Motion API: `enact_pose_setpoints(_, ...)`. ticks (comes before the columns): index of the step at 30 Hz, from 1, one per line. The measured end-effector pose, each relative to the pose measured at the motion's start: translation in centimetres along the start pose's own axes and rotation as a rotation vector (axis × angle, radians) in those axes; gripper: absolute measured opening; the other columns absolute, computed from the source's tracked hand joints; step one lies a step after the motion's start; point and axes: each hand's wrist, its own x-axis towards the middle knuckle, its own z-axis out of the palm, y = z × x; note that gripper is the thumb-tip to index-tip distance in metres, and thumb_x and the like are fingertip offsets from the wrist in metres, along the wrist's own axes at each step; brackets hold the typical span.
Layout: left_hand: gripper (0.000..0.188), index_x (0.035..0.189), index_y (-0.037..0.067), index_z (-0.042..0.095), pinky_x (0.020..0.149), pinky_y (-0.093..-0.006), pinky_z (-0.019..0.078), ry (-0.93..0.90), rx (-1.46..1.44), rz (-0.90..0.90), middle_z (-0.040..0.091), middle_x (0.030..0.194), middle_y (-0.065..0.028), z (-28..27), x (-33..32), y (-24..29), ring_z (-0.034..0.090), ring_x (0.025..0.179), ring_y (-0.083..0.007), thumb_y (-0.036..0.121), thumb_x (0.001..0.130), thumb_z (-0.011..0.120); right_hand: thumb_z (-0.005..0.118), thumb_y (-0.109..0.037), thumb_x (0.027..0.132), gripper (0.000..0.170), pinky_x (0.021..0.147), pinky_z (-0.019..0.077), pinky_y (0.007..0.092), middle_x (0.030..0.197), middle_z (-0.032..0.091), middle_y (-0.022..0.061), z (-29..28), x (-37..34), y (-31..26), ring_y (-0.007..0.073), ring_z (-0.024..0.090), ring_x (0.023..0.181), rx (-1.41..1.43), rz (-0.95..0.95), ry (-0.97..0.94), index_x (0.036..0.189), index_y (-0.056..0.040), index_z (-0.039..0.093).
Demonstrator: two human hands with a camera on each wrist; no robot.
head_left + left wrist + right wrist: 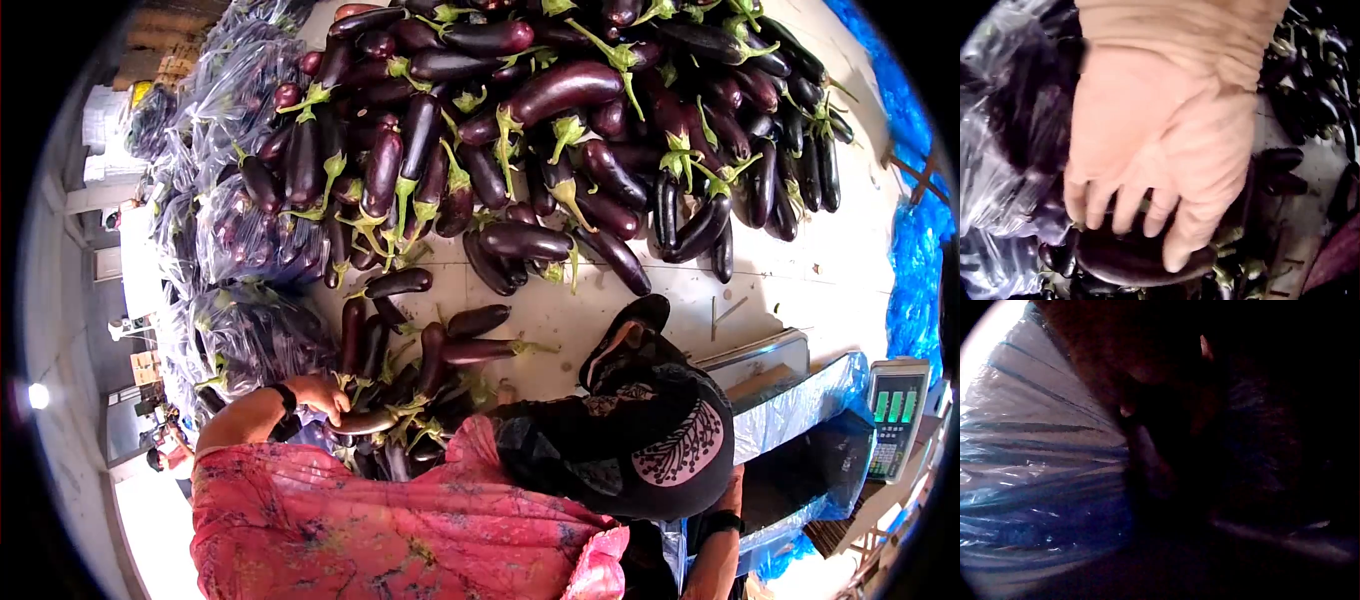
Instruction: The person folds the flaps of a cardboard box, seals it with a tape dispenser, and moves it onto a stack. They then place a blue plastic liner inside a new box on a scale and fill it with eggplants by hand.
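My left hand (pixel 1160 137) reaches down over a dark purple eggplant (pixel 1129 259), gripping it with the thumb across its near side and the fingers along its top. In the head view that eggplant (pixel 362 421) lies among a small group of loose eggplants (pixel 432 360). On the other side, my right forearm (pixel 716 562) goes down beside a box lined with blue plastic (pixel 795 425); the head view hides the hand. Deep shadow swallows most of my right hand (pixel 1141 369) in the right wrist view, beside shiny plastic film (pixel 1041 462). What it holds I cannot tell.
A large heap of eggplants (pixel 570 90) spreads across the pale floor (pixel 840 290). Clear bags of eggplants (pixel 250 330) line the left side. A scale with a green display (pixel 896 406) stands at right. Dark clothing with a leaf pattern (pixel 684 440) lies between my arms.
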Motion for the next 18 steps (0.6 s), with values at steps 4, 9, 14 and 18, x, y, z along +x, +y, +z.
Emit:
enact_pose_setpoints(4, 0.027, 0.096, 0.004, 0.064, 0.068, -0.0439, 0.0488, 0.397, 0.244, 0.561, 0.065, 0.082, -0.0136, -1.1, 3.6, 5.6, 0.064, 0.074, -0.0283, 0.026, 0.081, 0.064, 0.055, -0.037, 0.096, 0.043, 0.080, 0.0520, 0.0414, 0.101, 0.067, 0.0255, 0.1, 0.0, 0.0, 0.0367, 0.066, 0.097, -0.006, -0.003, -0.002, 0.105, 0.0035, 0.065)
enact_pose_setpoints(9, 0.038, 0.119, 0.002, 0.057, 0.081, -0.0427, 0.0506, 0.909, 0.177, 0.839, 0.064, 0.099, -0.0168, -7.1, 6.2, 21.3, 0.063, 0.092, -0.0314, 0.013, 0.083, 0.065, 0.055, -0.038, 0.096, 0.044, 0.080, 0.0521, 0.0416, 0.101, 0.067, 0.0259, 0.9, 0.3, 0.2, 0.0371, 0.066, 0.097, 0.010, -0.010, -0.005, 0.104, 0.0037, 0.065)
enact_pose_setpoints(14, 0.063, 0.132, 0.008, 0.050, 0.089, -0.0474, 0.0443, 1.390, 0.292, 0.853, 0.047, 0.114, -0.0181, -12.6, 6.5, 33.1, 0.050, 0.106, -0.0385, 0.014, 0.074, 0.074, 0.055, -0.038, 0.096, 0.044, 0.080, 0.0521, 0.0418, 0.101, 0.067, 0.0262, 1.6, 2.0, 0.8, 0.0375, 0.066, 0.097, 0.025, -0.038, -0.003, 0.104, 0.0039, 0.065)
enact_pose_setpoints(18, 0.064, 0.133, 0.010, 0.052, 0.098, -0.0503, 0.0381, 1.415, 0.562, 0.781, 0.048, 0.125, -0.0151, -14.1, 6.1, 36.3, 0.045, 0.120, -0.0355, 0.012, 0.073, 0.074, 0.054, -0.039, 0.096, 0.045, 0.080, 0.0522, 0.0420, 0.100, 0.067, 0.0265, 2.8, 5.4, 1.6, 0.0378, 0.066, 0.097, 0.056, -0.116, -0.005, 0.103, 0.0040, 0.065)
